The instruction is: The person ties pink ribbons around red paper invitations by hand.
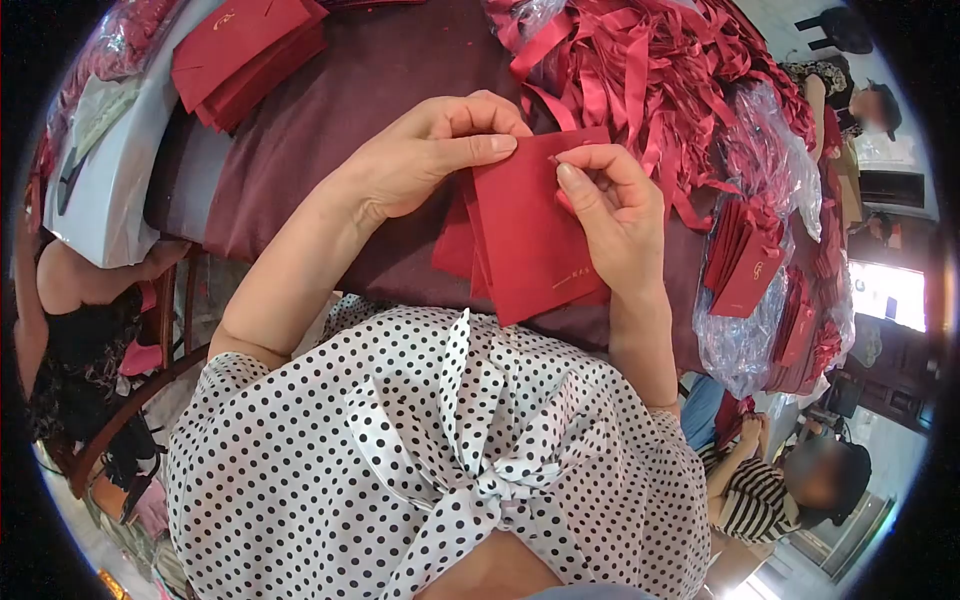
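Note:
A flat red paper bag point(530, 230) with small gold print near its lower edge is in front of me, over the near edge of the table. My left hand point(440, 145) pinches its upper left edge between thumb and fingers. My right hand point(620, 205) is closed in a pinch over the bag's upper right part. A tiny bit of something shows at those fingertips, too small to make out. More red paper pieces point(457, 240) lie under the bag, partly hidden by it.
A dark red cloth point(370, 60) covers the table. Loose red ribbons point(640, 80) are heaped at the back right. Finished-looking red bags point(745, 265) lie on clear plastic at right; a stack of red bags point(250, 55) sits back left. Other people sit at both sides.

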`<state>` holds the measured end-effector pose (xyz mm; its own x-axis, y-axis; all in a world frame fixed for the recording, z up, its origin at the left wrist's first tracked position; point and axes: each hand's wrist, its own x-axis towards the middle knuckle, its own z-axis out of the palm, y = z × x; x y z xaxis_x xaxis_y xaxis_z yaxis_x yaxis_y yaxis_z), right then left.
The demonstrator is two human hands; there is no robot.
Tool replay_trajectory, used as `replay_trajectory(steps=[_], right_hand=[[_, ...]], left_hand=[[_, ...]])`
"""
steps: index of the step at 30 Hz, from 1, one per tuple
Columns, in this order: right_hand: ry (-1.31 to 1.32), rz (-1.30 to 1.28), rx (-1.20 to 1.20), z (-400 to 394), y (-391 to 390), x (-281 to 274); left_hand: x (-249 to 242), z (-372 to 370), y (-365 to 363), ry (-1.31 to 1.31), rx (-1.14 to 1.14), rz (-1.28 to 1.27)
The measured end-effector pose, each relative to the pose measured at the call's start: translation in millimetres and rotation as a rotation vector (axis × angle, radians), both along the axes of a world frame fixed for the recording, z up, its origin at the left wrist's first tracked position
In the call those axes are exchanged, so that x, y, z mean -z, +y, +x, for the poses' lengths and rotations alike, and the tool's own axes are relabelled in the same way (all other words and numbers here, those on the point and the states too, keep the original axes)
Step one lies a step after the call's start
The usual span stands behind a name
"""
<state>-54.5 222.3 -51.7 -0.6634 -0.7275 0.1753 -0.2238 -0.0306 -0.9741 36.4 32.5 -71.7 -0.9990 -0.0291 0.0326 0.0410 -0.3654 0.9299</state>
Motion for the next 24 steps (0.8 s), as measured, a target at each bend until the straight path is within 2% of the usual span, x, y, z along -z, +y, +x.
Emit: replay_trajectory(steps=[12, 14, 15, 18, 19, 20, 22, 23, 24], right_hand=[[-0.048, 0.056, -0.037, -3, 0, 3], [0.111, 0.085, -0.006, -5, -2, 6], [0.026, 0.017, -0.007, -2, -5, 6], [0.071, 0.083, 0.009, -2, -6, 0], [0.185, 0.142, 0.015, -2, -5, -4], [0.189, 0.143, 0.018, -3, -6, -9], [0.313, 0.215, 0.033, 0, -8, -16], [0.312, 0.217, 0.035, 1, -9, -16], [0.448, 0.224, 0.041, 1, -11, -17]], left_hand=[[6, -2, 0, -0.008, 0.041, 0.056], [10, -3, 2, 0.005, 0.027, 0.059], [10, -5, 1, 0.02, 0.013, 0.062], [8, -4, 3, 0.034, -0.03, -0.008], [7, -4, 4, 0.037, -0.062, -0.028], [6, -5, 4, 0.042, -0.059, -0.027], [3, -3, 6, 0.106, -0.096, -0.202], [2, -2, 7, 0.106, -0.094, -0.199], [1, -3, 5, 0.18, -0.116, -0.326]])
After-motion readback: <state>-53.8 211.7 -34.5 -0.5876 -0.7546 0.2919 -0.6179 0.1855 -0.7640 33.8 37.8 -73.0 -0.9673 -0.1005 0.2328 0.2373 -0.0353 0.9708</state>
